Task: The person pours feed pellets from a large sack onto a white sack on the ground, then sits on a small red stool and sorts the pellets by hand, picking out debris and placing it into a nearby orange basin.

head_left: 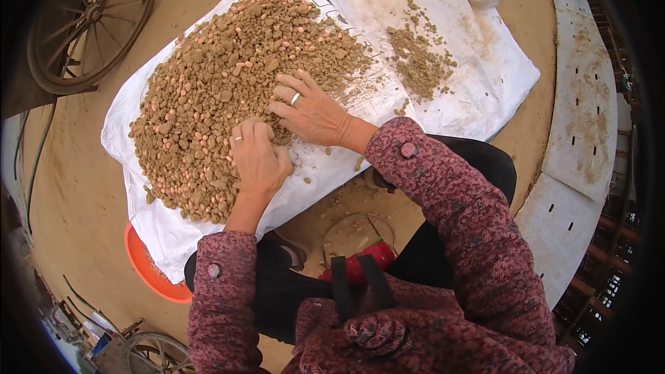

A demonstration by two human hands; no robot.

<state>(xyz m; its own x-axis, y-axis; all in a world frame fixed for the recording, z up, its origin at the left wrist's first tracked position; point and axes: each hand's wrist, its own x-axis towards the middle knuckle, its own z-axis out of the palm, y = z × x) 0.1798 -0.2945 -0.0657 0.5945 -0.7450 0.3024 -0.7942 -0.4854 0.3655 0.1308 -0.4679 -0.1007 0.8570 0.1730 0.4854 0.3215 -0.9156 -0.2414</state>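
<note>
A large heap of brown soil clods (pixel 201 97) mixed with small pink kernels that look like peanuts lies on a white sack sheet (pixel 123 125). My left hand (pixel 258 156), wearing a ring, rests on the near right side of the heap. Its fingers are curled together and their tips are hidden, so what they hold cannot be made out. Just to its right and farther in, my right hand (pixel 309 112), also ringed, reaches left over the clods. Its fingers are stretched and slightly apart on the heap's surface, with nothing visible in them.
Loose soil (pixel 419 59) is scattered on the sheet's right part. An orange basin (pixel 156 273) sits partly under the sheet's near left corner, with pinkish bits in it. A spoked wheel (pixel 93 14) stands at the far left. Pale slabs (pixel 578 97) border the ground at right.
</note>
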